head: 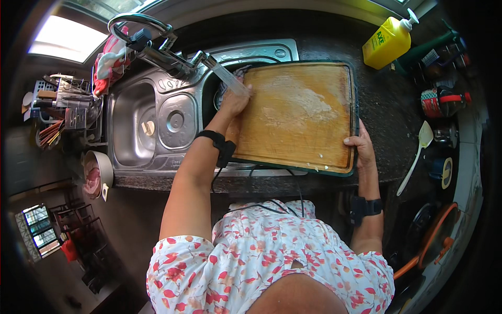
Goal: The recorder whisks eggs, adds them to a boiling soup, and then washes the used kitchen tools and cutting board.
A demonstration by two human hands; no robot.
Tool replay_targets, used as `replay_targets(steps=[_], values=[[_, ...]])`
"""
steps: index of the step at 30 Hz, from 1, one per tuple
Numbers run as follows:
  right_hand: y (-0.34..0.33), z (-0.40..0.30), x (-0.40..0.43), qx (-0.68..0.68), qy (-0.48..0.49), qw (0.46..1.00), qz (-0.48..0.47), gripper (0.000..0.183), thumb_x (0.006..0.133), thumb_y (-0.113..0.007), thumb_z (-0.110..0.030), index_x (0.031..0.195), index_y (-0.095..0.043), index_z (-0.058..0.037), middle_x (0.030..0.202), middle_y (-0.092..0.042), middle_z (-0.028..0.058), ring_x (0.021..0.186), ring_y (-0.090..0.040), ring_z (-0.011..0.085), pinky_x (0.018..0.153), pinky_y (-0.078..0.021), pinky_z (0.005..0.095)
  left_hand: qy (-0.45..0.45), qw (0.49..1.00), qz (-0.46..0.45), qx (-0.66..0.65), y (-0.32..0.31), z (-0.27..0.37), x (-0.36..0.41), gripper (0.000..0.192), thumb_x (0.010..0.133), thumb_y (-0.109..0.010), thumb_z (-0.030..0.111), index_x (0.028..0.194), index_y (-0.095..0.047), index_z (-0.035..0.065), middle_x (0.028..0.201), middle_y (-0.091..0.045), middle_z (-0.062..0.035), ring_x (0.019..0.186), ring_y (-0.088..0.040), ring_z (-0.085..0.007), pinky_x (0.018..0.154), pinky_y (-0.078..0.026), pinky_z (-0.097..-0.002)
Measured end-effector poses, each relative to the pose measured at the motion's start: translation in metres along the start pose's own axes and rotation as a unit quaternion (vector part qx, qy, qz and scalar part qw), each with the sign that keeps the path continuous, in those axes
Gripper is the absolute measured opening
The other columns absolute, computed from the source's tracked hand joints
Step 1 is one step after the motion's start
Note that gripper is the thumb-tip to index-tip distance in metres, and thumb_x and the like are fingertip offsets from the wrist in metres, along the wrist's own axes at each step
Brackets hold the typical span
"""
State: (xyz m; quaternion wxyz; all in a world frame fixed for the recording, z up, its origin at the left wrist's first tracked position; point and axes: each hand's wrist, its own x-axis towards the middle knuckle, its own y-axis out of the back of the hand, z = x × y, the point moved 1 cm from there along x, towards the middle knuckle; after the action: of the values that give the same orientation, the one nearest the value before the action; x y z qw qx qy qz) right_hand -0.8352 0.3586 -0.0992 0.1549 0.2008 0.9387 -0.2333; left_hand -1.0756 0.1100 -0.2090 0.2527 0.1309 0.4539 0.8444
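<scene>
A rectangular wooden cutting board (294, 137) with a dark green edge lies over the right sink basin and the counter, with pale residue and several white bits on its face. My right hand (361, 147) grips its right edge, thumb on top. At the board's left side is my left hand (235, 98), under water running from the faucet spout (206, 59); its fingertips are partly hidden by the stream, and whether it holds anything cannot be told. A dark patterned cloth (240, 72) shows just behind it.
A steel left basin (133, 125) holds a small pale object. Far left stand a utensil rack (74, 94) and a bowl of raw meat (98, 174). On the right are a yellow pump bottle (386, 43), a pale spoon (424, 135) and an orange-rimmed pan (439, 235).
</scene>
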Motion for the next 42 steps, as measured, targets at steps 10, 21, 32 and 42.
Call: replay_targets(steps=[10,21,32,42], values=[[-0.001,0.005,0.003,0.046,-0.004,0.999,-0.015,0.067,0.055,-0.044,0.013,0.120,-0.030,-0.0011,0.097,-0.053,0.0124,0.085,-0.056,0.0207,0.077,-0.0467,0.0299,-0.080,0.989,-0.117,-0.047,0.006,0.090,-0.046,0.065,0.082,-0.033,0.042,0.123,-0.022,-0.0068,0.129,-0.019,-0.0256,0.122,-0.013,-0.0363,0.101,-0.011,-0.0380],[0.003,0.009,0.004,0.039,0.003,0.999,-0.013,0.068,0.056,-0.044,0.012,0.121,-0.028,0.0008,0.100,-0.051,0.0134,0.087,-0.055,0.0215,0.078,-0.0455,0.0304,-0.218,0.957,-0.190,-0.002,0.021,0.136,-0.061,0.056,0.083,-0.034,0.038,0.127,-0.023,0.0062,0.133,-0.020,-0.0154,0.123,-0.019,-0.0269,0.101,-0.015,-0.0360],[0.008,0.013,0.002,0.045,0.002,0.999,0.017,0.077,0.055,-0.048,0.012,0.126,-0.019,0.0017,0.100,-0.051,0.0152,0.083,-0.056,0.0200,0.072,-0.0485,0.0277,0.025,0.997,-0.067,-0.029,0.021,0.028,-0.027,0.057,0.082,-0.037,0.039,0.120,-0.033,-0.0034,0.125,-0.030,-0.0233,0.119,-0.025,-0.0339,0.098,-0.019,-0.0348],[-0.021,-0.009,0.006,-0.018,0.028,0.999,-0.010,0.064,0.055,-0.049,0.009,0.117,-0.036,0.0000,0.094,-0.053,0.0100,0.082,-0.055,0.0170,0.073,-0.0466,0.0264,-0.117,0.972,-0.160,-0.125,0.007,0.151,-0.037,0.077,0.080,-0.028,0.054,0.126,-0.016,-0.0070,0.132,-0.009,-0.0244,0.124,-0.002,-0.0356,0.100,-0.007,-0.0400]])
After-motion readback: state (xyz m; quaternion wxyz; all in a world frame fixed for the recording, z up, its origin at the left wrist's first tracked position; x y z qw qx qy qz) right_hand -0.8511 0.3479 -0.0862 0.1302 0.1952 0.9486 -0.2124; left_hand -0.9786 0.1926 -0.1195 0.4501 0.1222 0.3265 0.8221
